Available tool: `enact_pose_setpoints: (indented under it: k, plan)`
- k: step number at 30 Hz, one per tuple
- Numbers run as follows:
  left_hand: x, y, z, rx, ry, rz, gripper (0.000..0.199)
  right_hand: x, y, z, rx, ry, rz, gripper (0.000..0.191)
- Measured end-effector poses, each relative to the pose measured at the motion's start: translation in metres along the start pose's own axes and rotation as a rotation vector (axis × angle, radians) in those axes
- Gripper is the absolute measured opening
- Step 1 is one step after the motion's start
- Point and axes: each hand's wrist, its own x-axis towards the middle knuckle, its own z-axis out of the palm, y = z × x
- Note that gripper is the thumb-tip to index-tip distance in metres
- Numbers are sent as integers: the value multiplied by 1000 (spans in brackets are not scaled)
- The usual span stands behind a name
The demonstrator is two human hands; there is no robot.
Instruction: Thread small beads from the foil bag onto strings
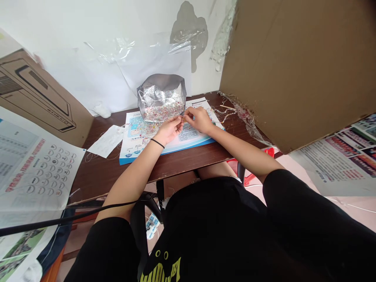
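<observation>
My left hand (170, 130) is turned partly palm up, thumb and fingers pinched together at its tip. Close against it, my right hand (198, 119) is also pinched, its fingertips almost meeting the left ones. Whatever lies between the fingertips is too small to name. Just behind the hands stands an open silver-lined bag (161, 96) with many tiny multicoloured beads (164, 111) inside. More small bits (147, 127) are scattered in front of it on a printed blue-and-white board (138, 147), over which both hands are held.
A white paper slip (107, 141) lies on the dark brown table (182, 160) at left. Thin strands (227, 111) and crumpled clear plastic (249, 121) lie at right. Cardboard walls (293, 70) flank the table, with a white wall (117, 23) behind. A black cable (88, 215) crosses at lower left.
</observation>
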Motion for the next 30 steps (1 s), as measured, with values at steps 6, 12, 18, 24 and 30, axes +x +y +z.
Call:
enact_pose_setpoints:
  k: [6, 12, 18, 24, 30]
  plan:
    - [1, -1, -1, 4, -15, 11, 15, 0, 1, 0, -4, -1, -11, 12]
    - [0, -1, -1, 10, -19, 12, 15, 1, 2, -1, 1, -29, -21, 14]
    - [0, 0, 0, 11, -9, -1, 22, 1, 0, -3, 19, -39, -32, 14]
    - [0, 0, 0, 26, -19, 9, 18, 0, -4, -4, 41, -75, 6, 13]
    - [-2, -2, 2, 51, 14, 25, 22, -2, -2, -1, 122, -110, 14, 18]
